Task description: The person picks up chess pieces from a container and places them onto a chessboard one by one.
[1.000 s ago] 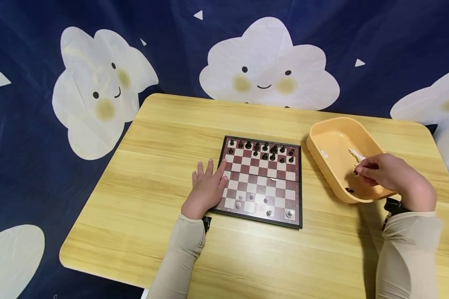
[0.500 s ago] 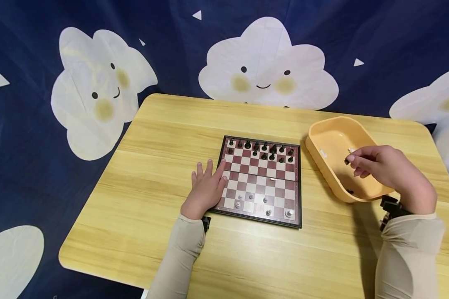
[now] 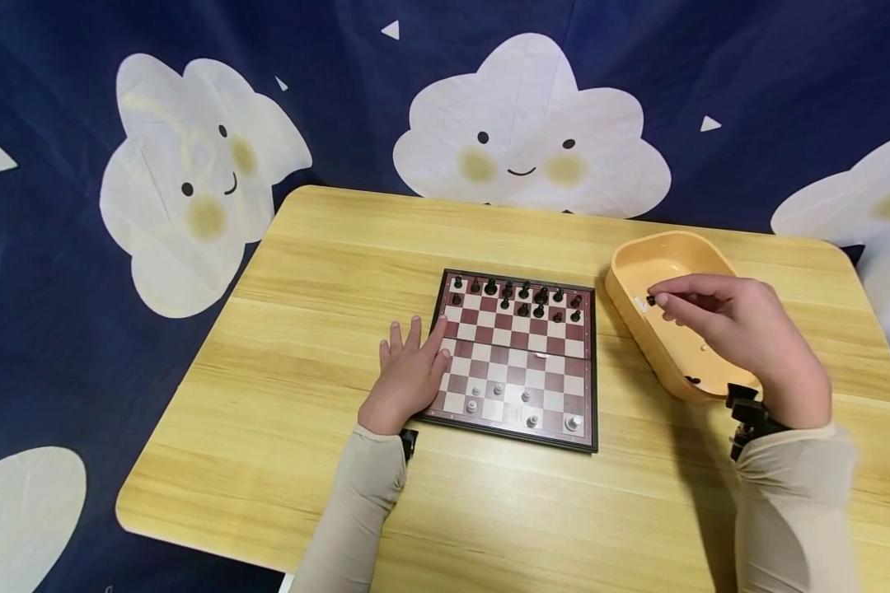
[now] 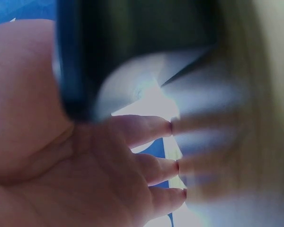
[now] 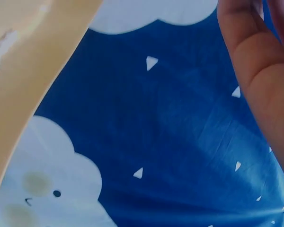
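Between thumb and index finger my right hand (image 3: 742,325) pinches a small black chess piece (image 3: 650,301), over the left part of an orange plastic bin (image 3: 641,350). A white piece (image 3: 639,305) lies in the bin just beside those fingertips, and a black one (image 3: 692,380) lies nearer its front. My left hand (image 3: 408,380) rests with spread fingers along the left edge of a folding chessboard (image 3: 519,362). Black pieces (image 3: 523,310) fill much of the two far rows; several white pieces (image 3: 499,388) stand at the near side. In the left wrist view, the left hand's fingertips meet the surface.
The light wooden table (image 3: 289,346) carries both the board and the bin, with a strip of tabletop between them. A dark blue curtain with white clouds (image 3: 534,132) hangs behind the table's far edge. In the right wrist view, the bin's wall (image 5: 42,80) runs along the left.
My right hand has carried the black chess piece left across the bin, from its right side toward the left wall. The left hand has stayed at the board's edge.
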Motion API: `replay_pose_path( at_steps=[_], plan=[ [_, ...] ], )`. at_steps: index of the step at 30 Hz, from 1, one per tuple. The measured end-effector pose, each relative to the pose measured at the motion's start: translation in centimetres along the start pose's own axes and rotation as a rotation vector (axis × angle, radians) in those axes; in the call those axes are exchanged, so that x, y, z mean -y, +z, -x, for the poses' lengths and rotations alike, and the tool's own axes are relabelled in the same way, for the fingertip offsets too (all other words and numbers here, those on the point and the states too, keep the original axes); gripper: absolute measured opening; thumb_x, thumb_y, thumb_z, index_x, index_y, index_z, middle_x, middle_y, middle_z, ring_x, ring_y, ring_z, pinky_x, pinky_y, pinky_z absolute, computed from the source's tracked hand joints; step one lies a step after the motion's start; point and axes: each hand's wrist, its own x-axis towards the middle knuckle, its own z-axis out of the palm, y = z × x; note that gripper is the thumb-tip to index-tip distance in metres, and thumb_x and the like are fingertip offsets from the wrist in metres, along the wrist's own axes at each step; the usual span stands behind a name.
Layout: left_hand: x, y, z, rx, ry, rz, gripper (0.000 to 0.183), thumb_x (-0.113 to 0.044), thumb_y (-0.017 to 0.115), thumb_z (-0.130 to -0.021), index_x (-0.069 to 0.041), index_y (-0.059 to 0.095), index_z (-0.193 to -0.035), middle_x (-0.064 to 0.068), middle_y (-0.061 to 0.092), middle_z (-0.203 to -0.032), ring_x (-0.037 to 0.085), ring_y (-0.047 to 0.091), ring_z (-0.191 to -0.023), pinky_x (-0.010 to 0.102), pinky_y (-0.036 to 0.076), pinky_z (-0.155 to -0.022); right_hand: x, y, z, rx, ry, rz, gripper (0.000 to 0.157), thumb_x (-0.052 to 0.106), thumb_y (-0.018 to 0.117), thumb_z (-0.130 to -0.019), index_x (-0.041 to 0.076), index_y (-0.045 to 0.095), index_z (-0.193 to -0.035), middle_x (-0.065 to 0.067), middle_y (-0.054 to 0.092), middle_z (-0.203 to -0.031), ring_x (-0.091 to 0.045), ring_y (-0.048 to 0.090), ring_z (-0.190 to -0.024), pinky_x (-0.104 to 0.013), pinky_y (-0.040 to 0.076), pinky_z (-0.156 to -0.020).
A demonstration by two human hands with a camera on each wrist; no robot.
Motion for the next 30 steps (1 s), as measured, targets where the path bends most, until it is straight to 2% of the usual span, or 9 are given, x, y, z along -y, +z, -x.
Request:
replay_pose_path(
  at_steps=[4, 10, 14, 20, 25, 30],
  plan=[
    [0.0, 0.0, 0.0, 0.0, 0.0, -0.001, 0.056, -0.031, 0.04, -0.112, -0.019, 0.029, -0.166, 0.029, 0.016, -0.168, 0.055, -0.002, -0.153, 0.068, 0.003, -0.12, 0.6, 1.2, -0.5, -0.028, -0.088, 0.001, 0.016, 0.003, 0.076, -0.093, 0.011, 0.081, -0.106, 0.005, 0.073, -0.082, 0.006, 0.062, -0.071, -0.009, 0.045, -0.064],
    [0.0, -0.1, 0.0, 0.013, -0.009, 0.001, 0.056, -0.031, 0.039, -0.113, -0.02, 0.027, -0.166, 0.028, 0.014, -0.168, 0.054, -0.004, -0.153, 0.068, 0.002, -0.121, 1.4, 2.8, -1.1, -0.055, -0.173, 0.04, 0.016, 0.002, 0.077, -0.091, 0.01, 0.082, -0.104, -0.003, 0.077, -0.092, 0.009, 0.06, -0.076, -0.007, 0.045, -0.069],
    [0.0, -0.1, -0.1, 0.027, -0.02, 0.001, 0.056, -0.032, 0.038, -0.113, -0.022, 0.025, -0.166, 0.026, 0.012, -0.169, 0.053, -0.007, -0.154, 0.067, 0.0, -0.121, 1.8, 3.6, -1.3, -0.079, -0.192, 0.036, 0.015, 0.002, 0.077, -0.091, 0.008, 0.081, -0.103, -0.005, 0.077, -0.096, 0.01, 0.059, -0.077, -0.007, 0.045, -0.07],
    [-0.1, -0.1, -0.2, 0.023, -0.016, -0.001, 0.056, -0.032, 0.038, -0.113, -0.021, 0.026, -0.166, 0.027, 0.013, -0.169, 0.054, -0.005, -0.154, 0.068, 0.001, -0.121, 2.3, 4.4, -1.5, -0.092, -0.198, -0.002, 0.011, 0.0, 0.078, -0.089, 0.005, 0.077, -0.099, -0.004, 0.075, -0.088, 0.005, 0.06, -0.072, -0.008, 0.046, -0.068],
    [0.0, 0.0, -0.2, 0.019, -0.015, -0.006, 0.056, -0.031, 0.039, -0.112, -0.02, 0.027, -0.166, 0.028, 0.014, -0.169, 0.054, -0.004, -0.154, 0.068, 0.002, -0.121, 2.6, 4.9, -1.5, -0.088, -0.226, 0.008, 0.011, -0.001, 0.079, -0.088, 0.007, 0.079, -0.096, 0.0, 0.074, -0.084, 0.004, 0.06, -0.069, -0.009, 0.046, -0.065],
    [0.0, 0.0, -0.2, 0.017, -0.011, -0.012, 0.056, -0.032, 0.039, -0.112, -0.02, 0.027, -0.166, 0.028, 0.014, -0.168, 0.054, -0.004, -0.154, 0.068, 0.002, -0.121, 3.2, 5.2, -1.5, -0.084, -0.241, 0.015, 0.011, 0.003, 0.078, -0.09, 0.011, 0.08, -0.097, 0.002, 0.075, -0.089, 0.002, 0.06, -0.072, -0.01, 0.045, -0.066]
  ],
)
